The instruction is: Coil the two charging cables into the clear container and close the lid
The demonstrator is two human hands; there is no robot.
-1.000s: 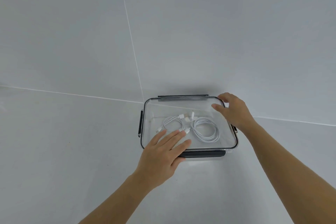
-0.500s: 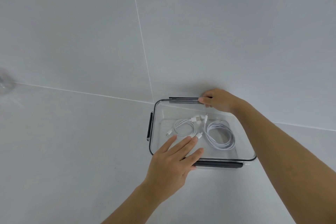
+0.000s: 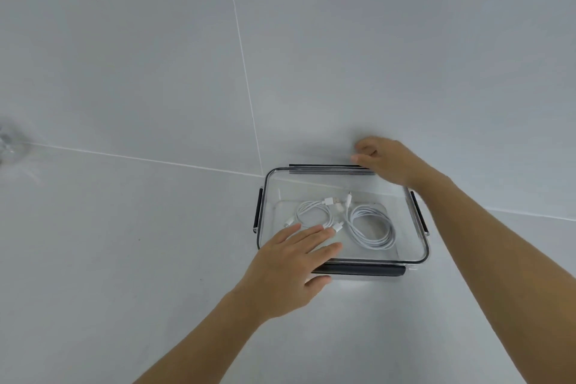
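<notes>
The clear container [image 3: 417,260] sits on pale tiles with its clear lid [image 3: 311,187] lying on top. Inside lie two coiled white charging cables: a smaller coil [image 3: 307,212] on the left and a larger coil [image 3: 371,227] on the right. My left hand [image 3: 290,265] rests flat on the lid's near left corner, fingers spread, thumb by the dark near clasp [image 3: 367,270]. My right hand [image 3: 386,162] reaches over the far right corner, with bent fingertips on the right end of the dark far clasp [image 3: 321,169].
Dark clasps also run along the container's left side [image 3: 258,209] and right side [image 3: 419,212]. Pale tiles with thin white grout lines surround it. A blurred clear object [image 3: 7,140] shows at the far left edge.
My right hand left the lid's right far corner, went to the far clasp, then slid right along it. My left hand stayed flat on the lid.
</notes>
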